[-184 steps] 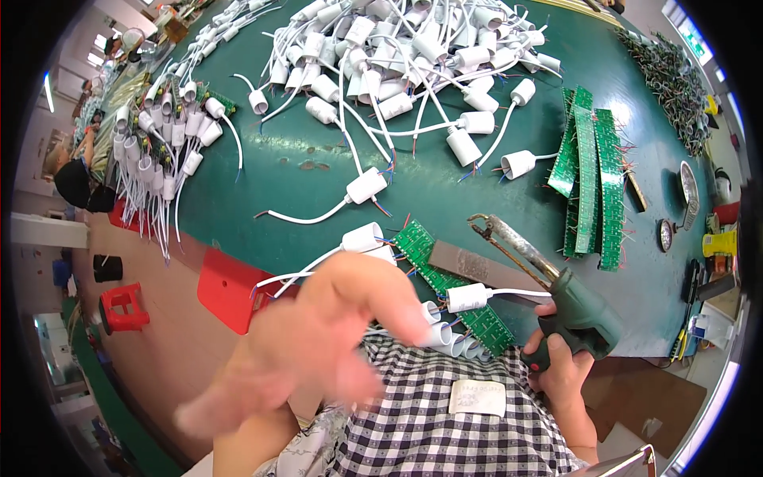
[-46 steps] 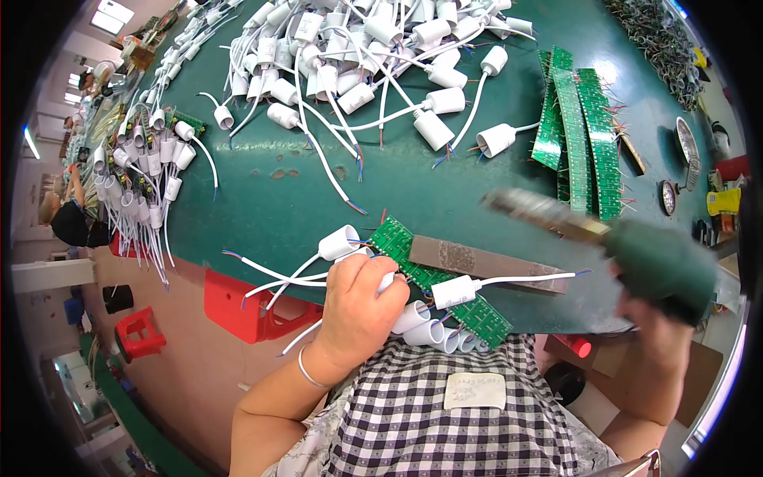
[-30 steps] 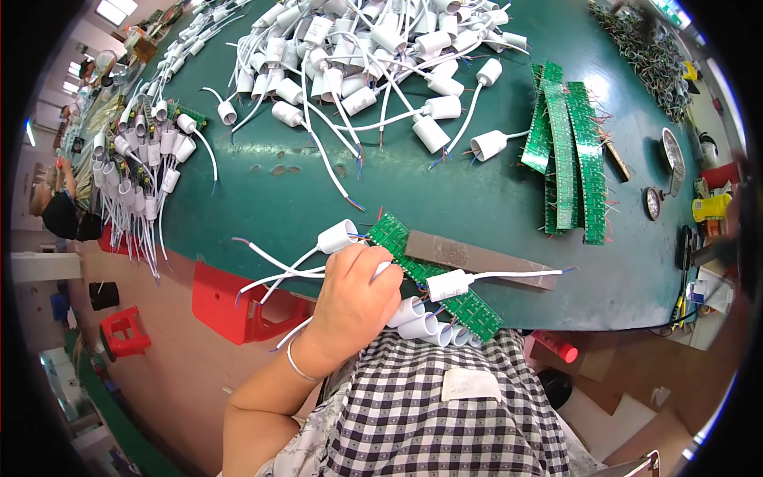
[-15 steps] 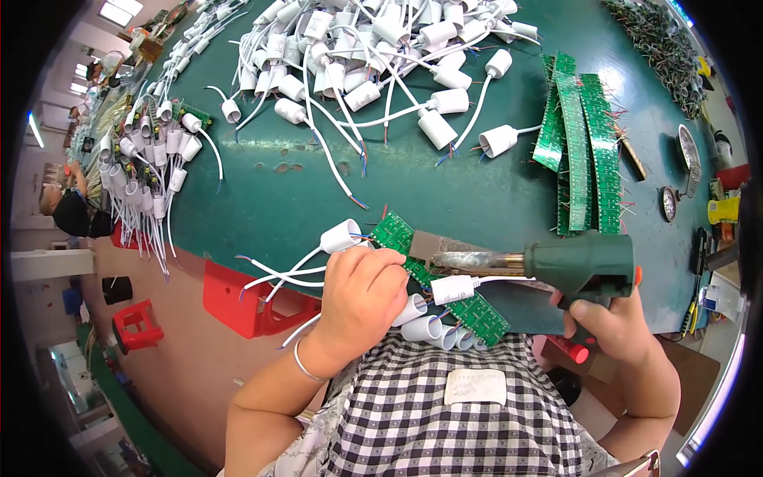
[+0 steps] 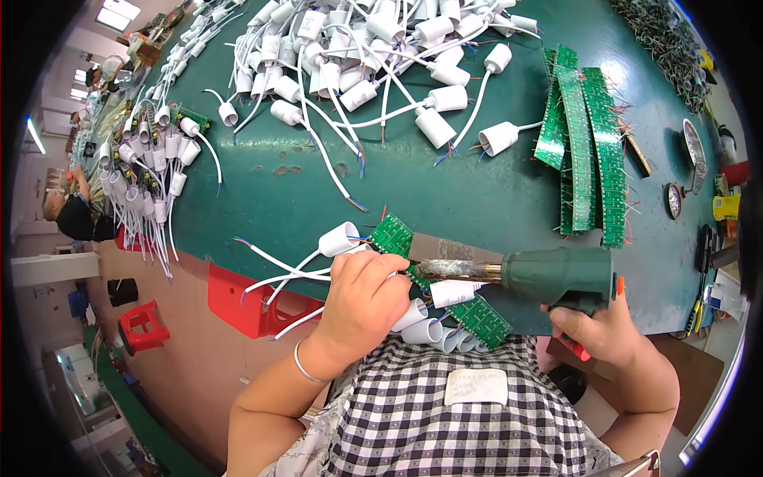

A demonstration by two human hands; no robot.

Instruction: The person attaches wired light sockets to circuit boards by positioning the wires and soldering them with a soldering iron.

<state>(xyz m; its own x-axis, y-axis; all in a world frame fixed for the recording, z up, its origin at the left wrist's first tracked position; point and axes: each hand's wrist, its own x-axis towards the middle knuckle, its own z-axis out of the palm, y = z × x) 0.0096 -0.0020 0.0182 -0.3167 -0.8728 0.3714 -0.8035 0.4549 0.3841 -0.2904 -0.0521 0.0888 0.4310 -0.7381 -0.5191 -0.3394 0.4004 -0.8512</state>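
My right hand (image 5: 596,330) is wrapped round the handle of a dark green soldering gun (image 5: 556,278) with red parts. Its metal tip points left, close to the fingertips of my left hand (image 5: 367,298). Those fingers are pinched over a green circuit board strip (image 5: 483,320), and whatever they grip is hidden. The strip lies slantwise near the table edge. White lamp holders are wired along it: one (image 5: 338,238) above my left hand, another (image 5: 453,293) under the gun, and several cups (image 5: 421,331) hanging at the edge. White cables pass beneath my left hand.
A heap of white lamp holders (image 5: 433,127) with cables covers the far side of the green table (image 5: 270,191). More hang at the left edge (image 5: 151,175). Circuit board strips (image 5: 584,151) are stacked at the right, near small metal dishes (image 5: 674,200). A red stool (image 5: 238,302) stands below.
The soldering gun has moved left and slightly down with my right hand, bringing its tip closer to my left fingertips. My left hand stays nearly in place, still pinched at the board.
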